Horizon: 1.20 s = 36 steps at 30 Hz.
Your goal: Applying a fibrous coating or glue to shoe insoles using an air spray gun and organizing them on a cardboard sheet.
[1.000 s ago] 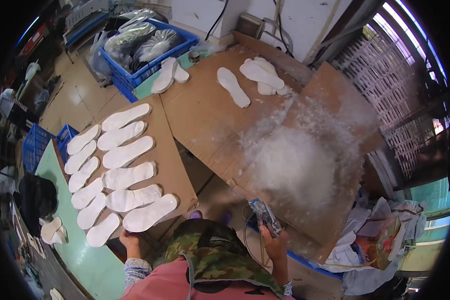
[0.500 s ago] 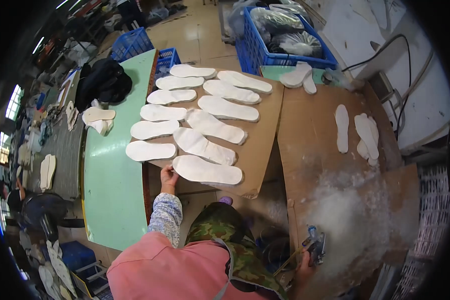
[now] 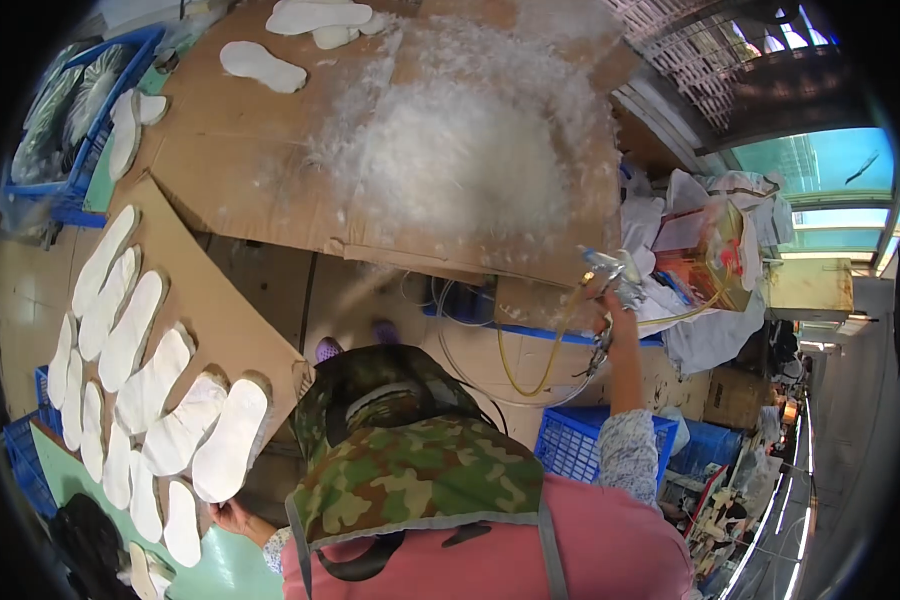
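Several white insoles [image 3: 230, 440] lie in rows on a tilted cardboard sheet [image 3: 200, 265] at my left. My left hand [image 3: 235, 518] is at the sheet's near edge, by the end of the closest insole. Its fingers look closed on the cardboard edge, though the insole partly hides the grip. Out to the right, my right hand [image 3: 618, 308] is wrapped round a metal spray gun [image 3: 615, 275]. A yellow hose [image 3: 525, 385] hangs from the gun in a loop. The gun is held just off the right end of a cardboard-covered table [image 3: 260, 170].
White fluffy fibre [image 3: 460, 160] is heaped on that table, with a loose insole [image 3: 262, 66] behind. A blue crate [image 3: 80, 180] of bagged goods stands far left, and a green table [image 3: 225, 570] near left. White sacks [image 3: 705, 335] and an orange box [image 3: 705, 255] are right.
My view has turned to the right. The spray gun in my right hand has moved from beside the fibre to past the table's right end. My left hand stays at the sheet's edge.
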### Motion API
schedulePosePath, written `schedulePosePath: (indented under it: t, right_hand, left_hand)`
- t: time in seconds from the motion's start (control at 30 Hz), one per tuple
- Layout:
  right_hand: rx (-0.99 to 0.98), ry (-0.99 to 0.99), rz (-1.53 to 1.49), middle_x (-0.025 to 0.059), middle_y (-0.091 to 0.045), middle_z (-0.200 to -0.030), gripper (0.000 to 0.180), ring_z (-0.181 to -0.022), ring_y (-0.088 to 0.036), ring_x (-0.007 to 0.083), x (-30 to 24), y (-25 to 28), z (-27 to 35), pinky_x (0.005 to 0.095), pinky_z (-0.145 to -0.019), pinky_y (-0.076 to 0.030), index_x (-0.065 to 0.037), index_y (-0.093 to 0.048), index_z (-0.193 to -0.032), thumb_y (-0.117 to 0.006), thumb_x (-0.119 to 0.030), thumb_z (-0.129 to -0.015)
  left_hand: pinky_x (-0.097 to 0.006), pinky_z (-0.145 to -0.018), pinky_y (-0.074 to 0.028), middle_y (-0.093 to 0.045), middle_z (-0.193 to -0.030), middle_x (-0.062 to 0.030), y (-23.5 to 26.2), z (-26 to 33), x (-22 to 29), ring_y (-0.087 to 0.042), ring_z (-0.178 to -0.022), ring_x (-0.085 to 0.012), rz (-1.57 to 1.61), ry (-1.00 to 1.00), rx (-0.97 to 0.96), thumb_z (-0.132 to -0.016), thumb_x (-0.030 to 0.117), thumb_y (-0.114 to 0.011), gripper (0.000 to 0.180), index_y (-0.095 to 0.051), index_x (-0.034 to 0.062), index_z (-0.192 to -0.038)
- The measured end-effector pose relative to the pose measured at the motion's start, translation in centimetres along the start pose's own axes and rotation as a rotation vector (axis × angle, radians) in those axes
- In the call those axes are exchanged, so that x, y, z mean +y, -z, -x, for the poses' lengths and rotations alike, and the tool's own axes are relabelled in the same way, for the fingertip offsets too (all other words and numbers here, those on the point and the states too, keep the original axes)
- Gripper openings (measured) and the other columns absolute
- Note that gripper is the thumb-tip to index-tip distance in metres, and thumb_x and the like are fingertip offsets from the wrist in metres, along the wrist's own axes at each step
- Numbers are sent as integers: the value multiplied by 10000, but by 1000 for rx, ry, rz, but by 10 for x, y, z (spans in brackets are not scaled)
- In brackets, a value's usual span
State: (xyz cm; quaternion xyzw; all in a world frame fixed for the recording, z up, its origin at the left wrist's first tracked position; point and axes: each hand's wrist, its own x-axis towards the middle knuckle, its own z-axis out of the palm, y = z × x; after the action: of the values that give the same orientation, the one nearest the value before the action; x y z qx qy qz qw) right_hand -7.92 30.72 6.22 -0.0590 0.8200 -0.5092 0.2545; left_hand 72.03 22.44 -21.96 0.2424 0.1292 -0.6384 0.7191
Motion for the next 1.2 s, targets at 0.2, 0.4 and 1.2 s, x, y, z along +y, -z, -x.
schedulePosePath:
  t: [0.2,0.4,1.2]
  right_hand:
    - [-238,-11,-162,35,-594,-1046,433,-922,-551,168,39,24,-104,338,-794,-465,-121,-557,-1148,-504,-487,-922]
    - [-1174,-54,-183,136,-513,-1290,626,-1197,-478,271,3,-260,-164,400,-1003,-403,-58,-408,-1359,-352,-535,-956]
    - [-2349,-202,373,142,-481,-1325,663,-1208,-468,280,70,-750,196,402,-1002,-401,-44,-375,-1378,-320,-552,-956]
  left_hand:
    - [-504,-1101,-282,-431,-1353,-251,1,61,23,-372,-1295,-344,-75,-255,291,-789,-1,-485,497,-416,-137,-1262]
    - [-470,-976,-446,-627,-1032,-202,-19,75,-59,-598,-976,-318,158,-471,24,-687,-5,-549,217,-580,-88,-885]
    - [-335,-820,-490,-660,-809,-143,-105,90,-215,-628,-788,-228,343,-766,-55,-720,-48,-539,102,-629,-54,-767]
